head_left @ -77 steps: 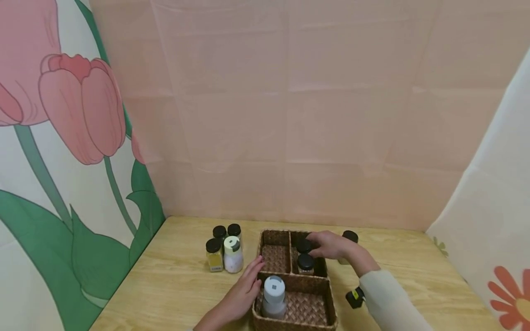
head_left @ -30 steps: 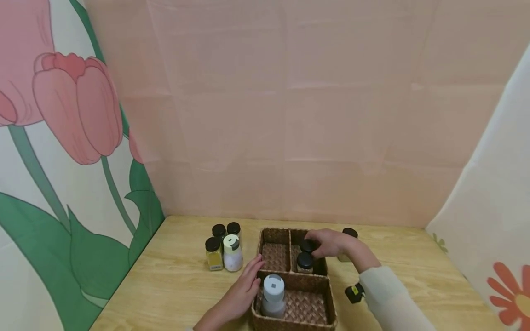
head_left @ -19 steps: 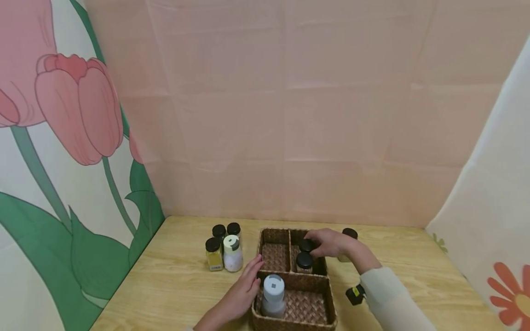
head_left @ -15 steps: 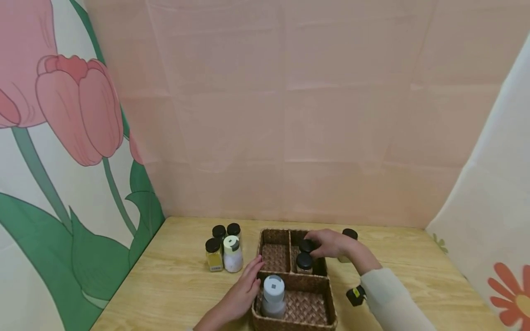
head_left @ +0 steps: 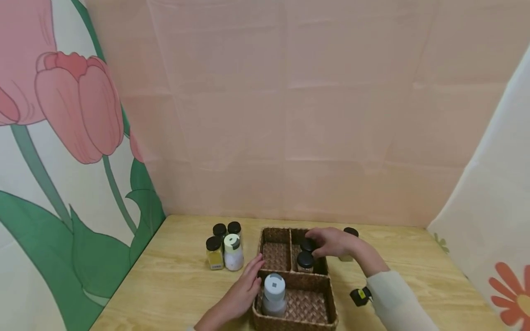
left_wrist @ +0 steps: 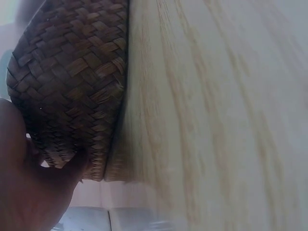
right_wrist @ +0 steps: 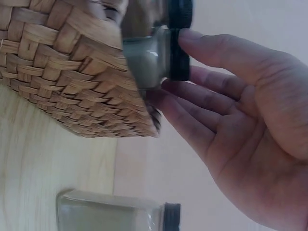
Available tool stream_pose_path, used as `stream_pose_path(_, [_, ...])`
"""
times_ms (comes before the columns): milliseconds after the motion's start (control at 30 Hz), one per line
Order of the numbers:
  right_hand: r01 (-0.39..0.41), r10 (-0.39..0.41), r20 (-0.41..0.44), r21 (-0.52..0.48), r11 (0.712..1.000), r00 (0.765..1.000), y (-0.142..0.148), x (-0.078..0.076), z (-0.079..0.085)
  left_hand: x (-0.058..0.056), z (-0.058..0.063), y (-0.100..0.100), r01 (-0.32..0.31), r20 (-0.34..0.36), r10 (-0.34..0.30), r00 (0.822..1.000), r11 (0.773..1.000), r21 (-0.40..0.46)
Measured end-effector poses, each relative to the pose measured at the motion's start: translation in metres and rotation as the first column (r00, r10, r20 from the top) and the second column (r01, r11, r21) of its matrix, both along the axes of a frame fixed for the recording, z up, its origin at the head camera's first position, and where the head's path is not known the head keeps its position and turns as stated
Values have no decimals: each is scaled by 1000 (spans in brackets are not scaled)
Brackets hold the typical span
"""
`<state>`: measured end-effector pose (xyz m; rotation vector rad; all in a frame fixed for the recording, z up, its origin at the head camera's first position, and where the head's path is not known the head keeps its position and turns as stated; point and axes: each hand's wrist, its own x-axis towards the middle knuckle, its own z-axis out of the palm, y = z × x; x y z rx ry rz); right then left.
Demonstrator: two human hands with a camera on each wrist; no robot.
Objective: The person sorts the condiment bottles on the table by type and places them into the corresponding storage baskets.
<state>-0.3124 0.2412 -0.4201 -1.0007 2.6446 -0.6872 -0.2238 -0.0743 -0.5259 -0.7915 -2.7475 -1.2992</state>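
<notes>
A woven basket (head_left: 295, 275) with three compartments stands on the table. In its back right compartment are two black-capped jars, a nearer jar (head_left: 305, 260) and a farther jar (right_wrist: 147, 60). My right hand (head_left: 333, 242) reaches over the basket's right wall and holds the farther jar by its black cap, thumb on one side and fingers on the other. My left hand (head_left: 243, 290) rests along the basket's left side, fingers extended, fingertips at the rim; the left wrist view shows it against the woven wall. A white-capped grey bottle (head_left: 274, 295) stands in the front compartment.
Left of the basket stand a yellow-filled jar (head_left: 215, 253), a white bottle with a pale green cap (head_left: 233, 253) and two more black-capped jars behind. Another jar (right_wrist: 110, 211) stands right of the basket, partly behind my right wrist. A small black box (head_left: 360, 296) is beside my right sleeve.
The held jar's cap has shifted slightly right and back against the nearer jar. My right forearm has moved a little to the right; my left hand stays on the basket.
</notes>
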Motion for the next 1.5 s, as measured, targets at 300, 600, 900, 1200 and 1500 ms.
stream_pose_path(300, [171, -199, -164, -171, 970, 966, 16, 2, 6, 4, 2, 0, -5, 34, 4, 999, 1000, 17])
stream_pose_path(600, [334, -381, -220, -223, 916, 898, 37, 8, 7, 3, 3, -2, -8, 15, 8, 1000, 1000, 9])
stream_pose_path(900, [402, -448, -222, -223, 888, 866, 57, 17, 3, 2, 4, -3, -17, 10, 17, 1000, 1000, 3])
stream_pose_path(1200, [455, -504, -207, -242, 857, 839, 71, 18, -1, -2, 5, -4, -6, 9, 6, 1000, 1000, 9])
stream_pose_path(1500, [524, -565, -159, -241, 817, 809, 80, 13, -18, 1, 7, -3, -7, -9, 7, 1000, 1000, 11])
